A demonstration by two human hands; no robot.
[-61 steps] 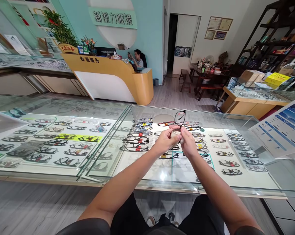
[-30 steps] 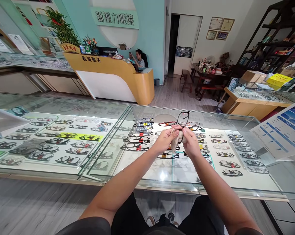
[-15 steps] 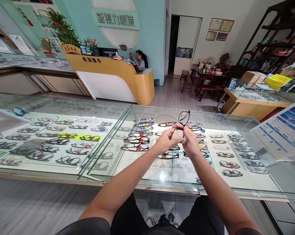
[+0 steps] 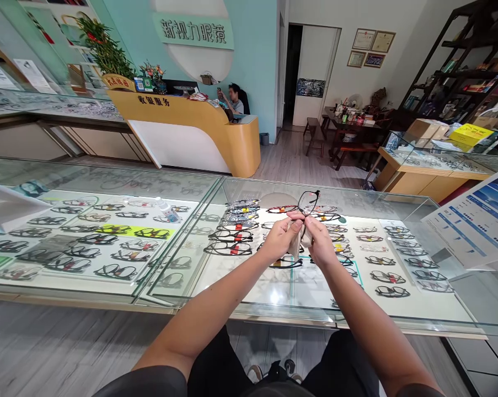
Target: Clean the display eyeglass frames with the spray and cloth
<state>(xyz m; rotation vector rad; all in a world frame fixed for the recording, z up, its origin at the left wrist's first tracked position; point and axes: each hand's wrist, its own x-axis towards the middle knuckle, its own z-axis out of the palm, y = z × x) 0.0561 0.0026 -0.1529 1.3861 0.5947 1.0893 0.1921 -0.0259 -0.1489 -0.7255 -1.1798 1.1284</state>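
Note:
I hold a pair of black-framed glasses point(image 4: 308, 202) above the glass display counter point(image 4: 249, 309). My left hand point(image 4: 280, 238) and my right hand point(image 4: 320, 245) meet over the counter, fingers pinched together. Between them hangs a small beige cloth point(image 4: 298, 238), pressed against the lower part of the glasses. One lens and a temple stick up above my fingertips. Beneath the glass lie rows of eyeglass frames point(image 4: 228, 236).
A blue-and-white printed sheet point(image 4: 476, 220) stands at the counter's right. A small bottle point(image 4: 166, 209) lies on the glass to the left. Across the aisle a person point(image 4: 233, 98) sits behind a yellow reception desk point(image 4: 191, 129). A dark shelf point(image 4: 459, 66) and a table stand at the right.
The glasses have tipped and turned a little between my fingers as the cloth shifted on them. My hands stay in the same spot above the counter.

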